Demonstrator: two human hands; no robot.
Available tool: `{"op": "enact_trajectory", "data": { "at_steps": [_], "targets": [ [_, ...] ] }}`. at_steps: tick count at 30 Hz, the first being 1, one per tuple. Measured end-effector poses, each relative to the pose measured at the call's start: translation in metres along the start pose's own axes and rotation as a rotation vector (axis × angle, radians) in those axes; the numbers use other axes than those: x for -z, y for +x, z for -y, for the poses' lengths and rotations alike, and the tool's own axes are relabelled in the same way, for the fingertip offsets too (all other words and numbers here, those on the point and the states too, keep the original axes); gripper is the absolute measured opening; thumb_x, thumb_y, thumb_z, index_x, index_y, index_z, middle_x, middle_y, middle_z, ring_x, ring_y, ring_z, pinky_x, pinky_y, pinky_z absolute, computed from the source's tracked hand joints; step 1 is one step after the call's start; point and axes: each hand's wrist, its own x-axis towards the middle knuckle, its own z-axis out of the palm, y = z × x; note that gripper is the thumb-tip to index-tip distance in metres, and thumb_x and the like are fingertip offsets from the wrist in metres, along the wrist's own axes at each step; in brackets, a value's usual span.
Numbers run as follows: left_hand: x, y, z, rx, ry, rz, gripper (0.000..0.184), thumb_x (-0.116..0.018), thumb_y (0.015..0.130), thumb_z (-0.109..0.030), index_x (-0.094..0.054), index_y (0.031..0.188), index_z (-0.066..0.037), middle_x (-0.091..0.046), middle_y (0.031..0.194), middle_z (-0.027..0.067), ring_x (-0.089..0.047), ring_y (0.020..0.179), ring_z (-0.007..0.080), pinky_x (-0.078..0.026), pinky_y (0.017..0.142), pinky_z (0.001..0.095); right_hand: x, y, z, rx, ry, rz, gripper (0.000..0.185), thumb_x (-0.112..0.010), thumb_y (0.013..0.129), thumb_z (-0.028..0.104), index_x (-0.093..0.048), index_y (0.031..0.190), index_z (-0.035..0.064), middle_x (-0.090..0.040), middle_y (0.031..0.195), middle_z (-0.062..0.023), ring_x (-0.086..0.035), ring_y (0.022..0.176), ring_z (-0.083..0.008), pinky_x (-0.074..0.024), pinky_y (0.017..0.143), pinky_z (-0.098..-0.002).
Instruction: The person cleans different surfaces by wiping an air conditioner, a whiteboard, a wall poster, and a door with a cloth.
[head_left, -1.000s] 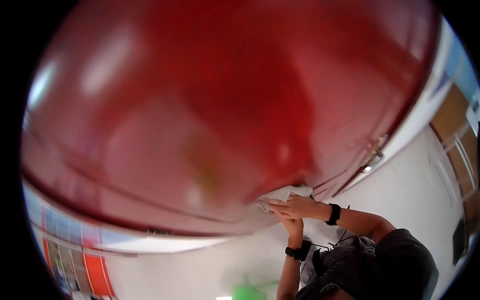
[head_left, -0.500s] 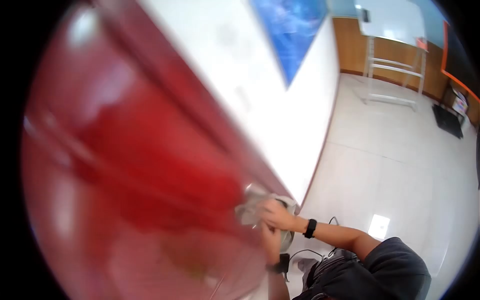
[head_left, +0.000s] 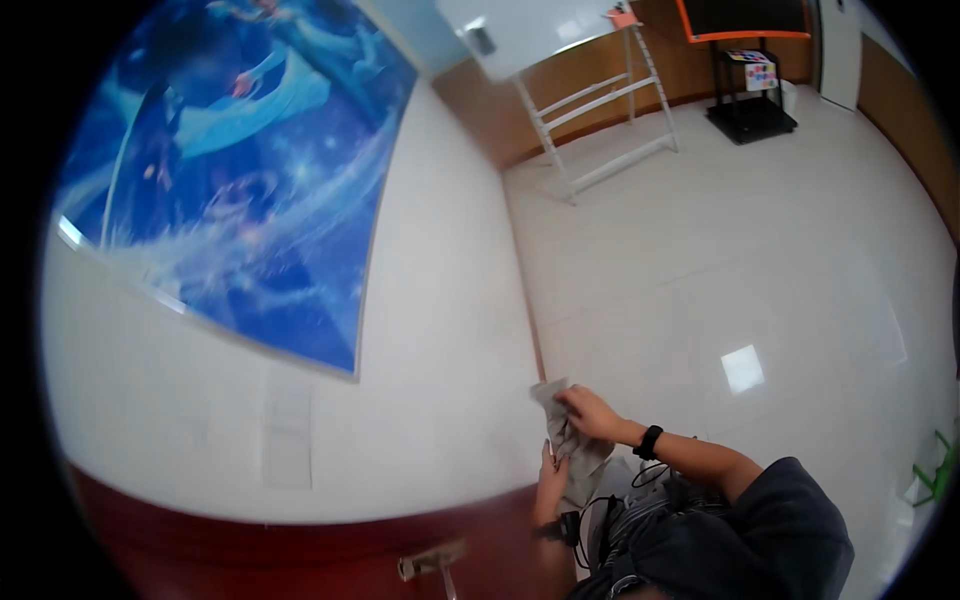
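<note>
A grey-beige cloth (head_left: 568, 432) hangs crumpled between my two hands, in front of my body. My right hand (head_left: 592, 412) is closed on its upper part, fingers bent over the fabric. Lower down, my left hand (head_left: 553, 466) grips the cloth's near side, with some of its fingers hidden by folds. A black band (head_left: 649, 442) circles my right wrist, and a dark strap (head_left: 562, 527) is on the left one. Dark cords run beside the cloth near my clothing.
A dark red door (head_left: 330, 560) with a metal handle (head_left: 432, 562) lies at lower left. Beside it is a white wall (head_left: 440, 350) with a large blue poster (head_left: 270, 220). A whiteboard stand (head_left: 600, 100) and an orange-framed screen (head_left: 745, 20) stand farther off on the tiled floor (head_left: 680, 280).
My view has swung from the red door toward the wall poster and floor. Both hands still hold the cloth; the right hand has moved up and apart from the left.
</note>
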Motion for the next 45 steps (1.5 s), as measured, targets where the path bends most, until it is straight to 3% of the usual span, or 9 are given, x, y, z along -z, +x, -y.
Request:
{"op": "enact_trajectory", "data": {
  "at_steps": [4, 8, 13, 18, 22, 25, 33, 37, 45],
  "targets": [
    [-0.031, 0.065, -0.042, -0.021, -0.014, 0.176, 0.036, -0.049, 0.088, -0.022, -0.048, 0.115, 0.002, -0.058, 0.081, 0.0107, -0.052, 0.075, 0.0175, -0.042, 0.071, 0.0301, 0.085, 0.011, -0.039, -0.347, 0.075, -0.216, 0.046, -0.057, 0.071, 0.005, -0.045, 0.115, 0.004, -0.052, 0.084, -0.0134, -0.053, 0.077, -0.0283, -0.0441, 0.071, -0.0369],
    [-0.034, 0.163, -0.092, 0.036, -0.19, 0.296, 0.035, -0.046, 0.089, -0.028, -0.058, 0.094, 0.004, -0.062, 0.085, 0.0111, -0.053, 0.079, 0.0149, -0.043, 0.074, 0.0304, 0.145, 0.041, -0.114, -0.66, -0.03, 0.047, 0.043, -0.054, 0.079, 0.018, -0.045, 0.118, 0.0035, -0.057, 0.101, -0.0157, -0.056, 0.088, -0.0273, -0.0448, 0.077, -0.034],
    [-0.029, 0.291, -0.207, -0.216, -0.143, 0.506, 0.029, -0.048, 0.089, -0.024, -0.059, 0.086, 0.002, -0.055, 0.074, -0.0039, -0.047, 0.068, 0.0047, -0.041, 0.062, 0.0221, 0.172, 0.115, -0.182, -0.459, 0.392, 0.143, 0.044, -0.04, 0.09, 0.031, -0.043, 0.121, -0.0005, -0.053, 0.116, -0.0161, -0.051, 0.105, -0.0235, -0.0387, 0.089, -0.0334],
    [-0.073, 0.45, -0.264, -0.302, -0.323, 0.555, 0.027, -0.045, 0.091, -0.022, -0.059, 0.091, 0.002, -0.057, 0.078, -0.001, -0.049, 0.071, 0.0054, -0.042, 0.063, 0.0213, 0.175, 0.198, -0.272, -0.289, 0.453, 0.077, 0.051, -0.032, 0.093, 0.034, -0.032, 0.13, -0.001, -0.035, 0.133, -0.0181, -0.034, 0.122, -0.0245, -0.0246, 0.103, -0.0333],
    [-0.134, 0.51, -0.316, -0.446, -0.183, 0.683, 0.028, -0.045, 0.091, -0.022, -0.057, 0.098, 0.002, -0.06, 0.087, 0.0054, -0.054, 0.077, 0.0123, -0.044, 0.071, 0.026, 0.314, 0.232, -0.2, -0.816, 0.576, -0.04, 0.054, -0.039, 0.09, 0.037, -0.032, 0.132, 0.0021, -0.039, 0.13, -0.017, -0.035, 0.122, -0.0255, -0.0244, 0.103, -0.034],
    [-0.154, 0.525, -0.41, -0.623, -0.115, 0.812, 0.025, -0.048, 0.09, -0.021, -0.057, 0.094, 0.002, -0.058, 0.084, 0.006, -0.052, 0.077, 0.0135, -0.042, 0.074, 0.0256, 0.36, 0.231, -0.233, -0.521, 0.448, -0.279, 0.049, -0.053, 0.085, 0.019, -0.036, 0.128, 0.0043, -0.049, 0.117, -0.0108, -0.046, 0.108, -0.0183, -0.0369, 0.092, -0.0305],
    [-0.241, 0.651, -0.489, -0.422, -0.274, 0.876, 0.024, -0.049, 0.088, -0.014, -0.06, 0.102, 0.002, -0.062, 0.098, 0.0109, -0.056, 0.091, 0.015, -0.044, 0.079, 0.027, 0.502, 0.289, -0.342, -0.623, 0.459, -0.388, 0.027, -0.051, 0.082, 0.003, -0.053, 0.109, 0.0015, -0.057, 0.103, -0.004, -0.051, 0.098, -0.0132, -0.04, 0.086, -0.027],
    [-0.257, 0.738, -0.529, -0.356, -0.18, 0.778, 0.029, -0.05, 0.086, -0.01, -0.053, 0.113, 0.001, -0.059, 0.104, 0.0076, -0.052, 0.097, 0.0114, -0.041, 0.083, 0.0241, 0.586, 0.37, -0.377, -0.591, 0.444, -0.38, 0.029, -0.048, 0.082, 0.006, -0.053, 0.11, 0.003, -0.056, 0.106, -0.0064, -0.05, 0.102, -0.0141, -0.0391, 0.088, -0.0283],
    [-0.255, 0.825, -0.63, -0.434, -0.154, 0.769, 0.046, -0.053, 0.087, -0.026, -0.042, 0.122, 0.002, -0.054, 0.112, 0.0092, -0.046, 0.106, 0.0165, -0.034, 0.093, 0.0296, 0.68, 0.511, -0.456, -0.415, 1.336, -0.55, 0.055, -0.052, 0.081, 0.025, -0.034, 0.129, 0.0048, -0.047, 0.118, -0.0104, -0.048, 0.107, -0.0194, -0.0383, 0.092, -0.031]
  ]
}}
